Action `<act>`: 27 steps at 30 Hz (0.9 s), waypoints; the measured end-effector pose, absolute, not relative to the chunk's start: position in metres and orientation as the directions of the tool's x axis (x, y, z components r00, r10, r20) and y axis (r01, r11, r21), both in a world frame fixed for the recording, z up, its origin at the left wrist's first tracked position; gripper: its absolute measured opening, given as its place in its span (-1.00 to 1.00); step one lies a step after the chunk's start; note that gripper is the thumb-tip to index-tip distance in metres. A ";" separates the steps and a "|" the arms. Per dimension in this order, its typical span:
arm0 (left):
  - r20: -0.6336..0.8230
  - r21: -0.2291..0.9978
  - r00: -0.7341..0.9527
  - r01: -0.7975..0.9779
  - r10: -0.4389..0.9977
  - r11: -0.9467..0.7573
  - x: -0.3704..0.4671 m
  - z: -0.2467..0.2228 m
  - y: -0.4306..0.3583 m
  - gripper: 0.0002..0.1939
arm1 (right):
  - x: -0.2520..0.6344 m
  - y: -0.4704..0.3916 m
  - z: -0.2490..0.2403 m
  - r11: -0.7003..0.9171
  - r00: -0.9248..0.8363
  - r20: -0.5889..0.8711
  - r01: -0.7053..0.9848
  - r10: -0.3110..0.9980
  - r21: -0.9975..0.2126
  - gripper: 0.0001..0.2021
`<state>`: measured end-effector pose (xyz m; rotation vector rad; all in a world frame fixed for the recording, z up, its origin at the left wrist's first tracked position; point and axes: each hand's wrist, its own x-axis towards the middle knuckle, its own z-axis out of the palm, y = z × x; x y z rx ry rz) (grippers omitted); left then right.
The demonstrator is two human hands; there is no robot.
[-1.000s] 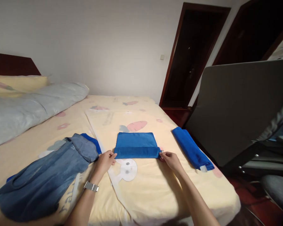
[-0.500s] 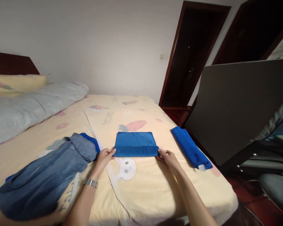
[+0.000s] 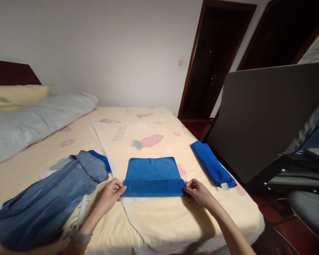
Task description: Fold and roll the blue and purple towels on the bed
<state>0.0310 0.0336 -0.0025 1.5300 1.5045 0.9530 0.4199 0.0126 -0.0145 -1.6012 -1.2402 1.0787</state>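
Observation:
A blue cloth [image 3: 152, 170] lies on the bed, its near part folded over into a band. My left hand [image 3: 113, 193] pinches the left end of that band between thumb and fingers. At the band's right end, my right hand [image 3: 198, 193] pinches the other corner. To the right rests a rolled or folded bright blue cloth [image 3: 212, 164] with a white tag at its near end. Left of my left hand, a crumpled grey-blue cloth [image 3: 46, 198] is spread, with brighter blue fabric showing beneath it.
The bed's yellow patterned sheet [image 3: 149, 216] lies under everything. A grey rolled quilt [image 3: 42, 113] and a yellow pillow [image 3: 21, 95] are at the far left. Beyond the bed's right edge stand a large dark panel [image 3: 255, 117] and a grey stool seat [image 3: 308, 210].
Both hands have drawn the blue cloth nearer to me, away from the printed carrot, still holding the band's two ends. The view has shifted slightly.

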 end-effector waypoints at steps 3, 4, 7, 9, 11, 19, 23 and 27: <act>0.161 0.659 0.044 0.739 0.986 -0.141 0.028 0.005 0.023 -0.78 | 0.424 0.002 -0.010 -0.110 0.206 0.027 0.624 0.978 -0.774 -0.87; 0.255 0.551 0.083 0.806 0.963 -0.215 0.029 0.009 0.022 -0.83 | 0.423 0.000 -0.006 -0.040 0.180 0.129 0.716 0.975 -0.697 -0.85; 0.482 0.300 0.322 0.813 0.815 -0.499 0.042 0.018 0.018 -0.77 | 0.405 -0.003 0.008 0.250 -0.036 0.392 0.821 0.919 -0.513 -0.70; 0.495 0.135 0.524 0.742 0.693 -0.657 0.056 0.020 0.017 -0.66 | 0.383 -0.003 0.013 0.423 -0.228 0.441 0.805 0.868 -0.416 -0.58; 0.434 0.009 0.667 0.670 0.606 -0.743 0.070 0.018 0.016 -0.51 | 0.360 -0.002 0.011 0.548 -0.411 0.402 0.768 0.819 -0.332 -0.47; 0.259 -0.058 0.755 0.634 0.602 -0.771 0.062 -0.009 0.028 -0.42 | 0.356 0.006 -0.014 0.638 -0.578 0.297 0.750 0.760 -0.171 -0.46; 0.232 -0.044 0.764 0.626 0.602 -0.778 0.042 -0.010 0.027 -0.40 | 0.393 0.004 -0.020 0.599 -0.538 0.300 0.782 0.788 -0.170 -0.48; 0.227 0.031 0.735 0.650 0.639 -0.759 0.029 0.001 0.021 -0.42 | 0.413 -0.001 -0.018 0.567 -0.505 0.278 0.790 0.817 -0.232 -0.48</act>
